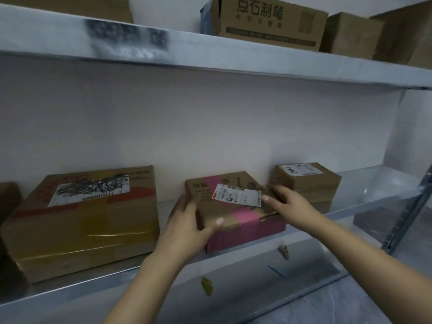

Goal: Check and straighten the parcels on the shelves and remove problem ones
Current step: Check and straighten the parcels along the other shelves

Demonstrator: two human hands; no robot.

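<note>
A small brown parcel with pink tape and a white label (236, 206) sits in the middle of the lower shelf (364, 202). My left hand (189, 220) grips its left front corner, thumb on top. On its right top edge rests my right hand (287, 202), fingers spread and touching the label's end. To the left stands a large brown parcel with a scribbled-over label and yellow tape (86, 220). A smaller brown parcel with a white label (306, 181) stands at the right, close behind my right hand.
The upper shelf (210, 54) carries several brown cartons, one printed with large characters (268, 22). A dark box edge (9, 199) shows at far left. Small clips, yellow (207, 286) and tan (284, 252), hang on the lower shelf's front face. A metal upright (406, 218) stands at right.
</note>
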